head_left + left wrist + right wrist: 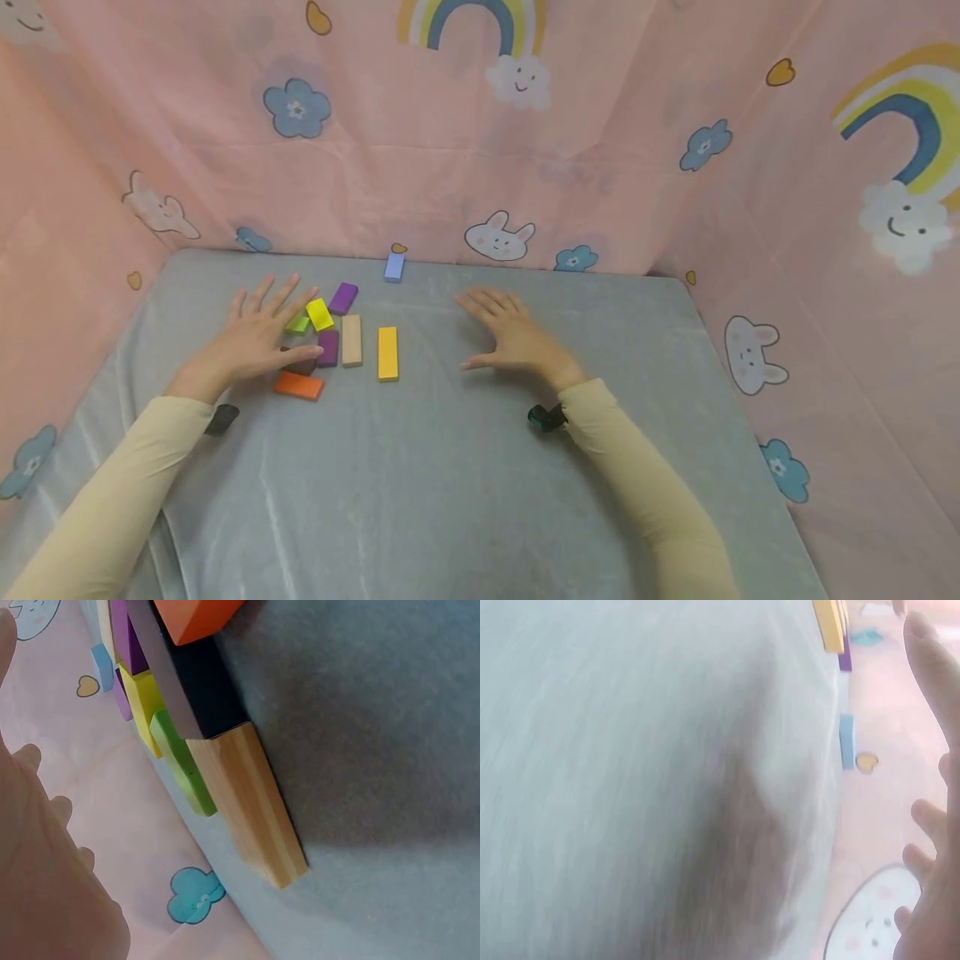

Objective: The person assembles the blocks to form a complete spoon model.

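My left hand (258, 337) hovers with fingers spread over the left end of a group of wooden blocks, holding nothing. Around its fingers and thumb lie a green block (297, 326), a yellow block (320, 316), a dark block (302, 367) and a purple block (328, 348). An orange block (298, 385) sits just nearer than the thumb. The left wrist view shows a bare wood block (251, 802) end to end with the dark one; the left hand hides it in the head view. My right hand (521, 337) is over the grey cloth, fingers extended, holding nothing.
Right of the group lie a pale wood block (351, 340) and an amber block (387, 354). A second purple block (343, 298) is behind, and a light blue block (394, 267) stands near the table's back edge. Pink printed curtains (600, 192) enclose the grey-covered table (420, 500).
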Motion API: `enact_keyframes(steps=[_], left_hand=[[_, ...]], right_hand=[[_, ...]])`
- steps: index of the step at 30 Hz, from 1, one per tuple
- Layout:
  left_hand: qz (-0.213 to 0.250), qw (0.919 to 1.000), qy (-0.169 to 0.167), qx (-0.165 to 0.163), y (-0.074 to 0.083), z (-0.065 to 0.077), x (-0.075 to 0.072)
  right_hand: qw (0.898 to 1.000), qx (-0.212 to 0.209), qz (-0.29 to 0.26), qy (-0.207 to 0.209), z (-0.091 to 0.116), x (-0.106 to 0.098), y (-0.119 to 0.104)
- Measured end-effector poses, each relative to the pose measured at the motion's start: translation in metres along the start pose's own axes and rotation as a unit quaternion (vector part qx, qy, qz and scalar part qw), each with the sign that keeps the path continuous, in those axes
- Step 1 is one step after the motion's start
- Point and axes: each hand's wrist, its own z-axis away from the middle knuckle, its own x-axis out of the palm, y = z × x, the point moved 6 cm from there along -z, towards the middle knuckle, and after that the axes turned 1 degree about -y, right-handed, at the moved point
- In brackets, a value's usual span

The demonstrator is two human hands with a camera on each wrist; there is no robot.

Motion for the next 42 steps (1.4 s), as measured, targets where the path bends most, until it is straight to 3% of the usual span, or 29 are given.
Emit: enact_keyframes(steps=[9,19,28,42], left_hand=[[0.015,0.9999,0.000,-0.004,-0.006,-0.010,0.007],[0.065,0.9978,0.006,0.001,-0.005,-0.028,0.009],[0.102,0.9946,-0.002,-0.015,-0.004,-0.043,0.007],[0.126,0.9920,-0.006,-0.008,0.001,-0.061,0.007]], right_hand=[[1.000,-0.027,0.000,-0.010,-0.020,0.015,-0.031],[0.999,-0.042,-0.011,-0.021,-0.038,0.032,-0.056],[0.997,-0.055,-0.037,-0.030,-0.052,0.039,-0.072],[0.996,-0.065,-0.043,-0.044,-0.066,0.051,-0.084]])
